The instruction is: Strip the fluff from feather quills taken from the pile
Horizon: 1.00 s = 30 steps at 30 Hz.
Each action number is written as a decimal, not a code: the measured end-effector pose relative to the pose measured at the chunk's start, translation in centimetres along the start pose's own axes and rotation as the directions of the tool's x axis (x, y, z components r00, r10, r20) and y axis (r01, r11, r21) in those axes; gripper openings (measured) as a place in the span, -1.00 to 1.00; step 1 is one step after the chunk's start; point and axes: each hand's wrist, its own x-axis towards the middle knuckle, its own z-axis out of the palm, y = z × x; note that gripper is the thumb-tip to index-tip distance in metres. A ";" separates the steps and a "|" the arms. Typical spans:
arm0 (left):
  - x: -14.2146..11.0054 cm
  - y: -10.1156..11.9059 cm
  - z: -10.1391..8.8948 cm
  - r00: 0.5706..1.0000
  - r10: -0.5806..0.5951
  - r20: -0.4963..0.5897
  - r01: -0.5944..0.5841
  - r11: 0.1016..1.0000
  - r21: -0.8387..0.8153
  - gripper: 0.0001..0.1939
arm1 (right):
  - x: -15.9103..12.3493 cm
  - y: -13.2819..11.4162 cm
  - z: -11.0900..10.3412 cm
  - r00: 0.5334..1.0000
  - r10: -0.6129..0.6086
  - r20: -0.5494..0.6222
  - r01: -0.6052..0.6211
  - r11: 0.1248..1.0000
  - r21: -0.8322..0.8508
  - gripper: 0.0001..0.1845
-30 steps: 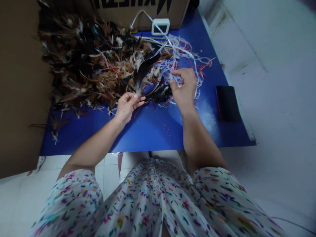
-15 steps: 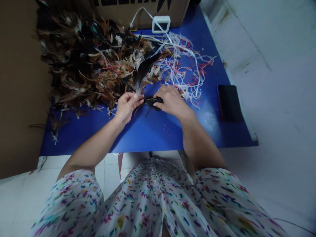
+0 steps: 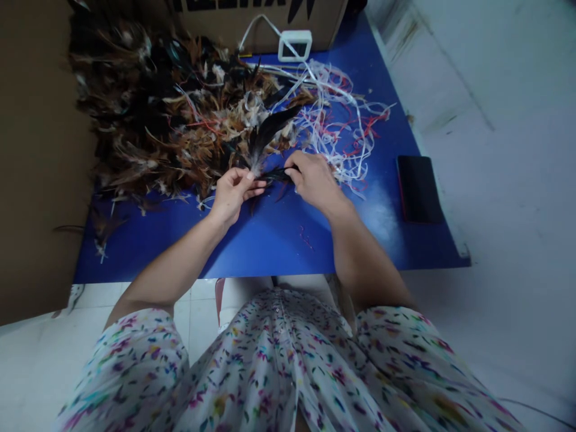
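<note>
Pinched at its pale, fluffy base, a black feather (image 3: 269, 133) rises from my left hand (image 3: 233, 191) and curves up to the right. My left fingers are closed. A second dark feather (image 3: 275, 174) lies across between both hands, its left end at my left fingertips. My right hand (image 3: 315, 180) is closed, thumb and forefinger pinching this feather's right end. Just beyond my hands spreads a large heap of brown, black and white feathers (image 3: 180, 138).
White and red ribbon strips (image 3: 346, 138) lie tangled on the blue table (image 3: 252, 252). Behind stand a small white-framed device (image 3: 295, 46) and a cardboard box (image 3: 252, 27). A dark phone (image 3: 419, 189) rests at the right. Brown cardboard (image 3: 40, 150) borders the left side.
My right hand has shifted slightly up, its fingers now pinching the dark feather's end rather than covering it. The upright feather has tilted a little to the right.
</note>
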 end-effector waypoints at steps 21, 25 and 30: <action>0.3 0.2 -0.1 0.998 0.044 -0.042 -0.047 0.996 -0.078 -0.72 | 0.2 -0.7 -0.5 0.997 -0.061 -0.045 0.066 0.991 0.114 -0.79; 0.4 0.3 -0.1 0.998 0.055 -0.031 -0.058 0.993 -0.099 -0.70 | 0.1 -0.6 -0.4 0.995 -0.104 0.002 0.103 0.989 0.109 -0.74; 0.2 0.5 -0.1 0.997 0.075 0.008 -0.073 0.992 -0.104 -0.66 | 0.1 -0.7 -0.5 0.992 -0.122 0.037 0.117 0.987 0.107 -0.74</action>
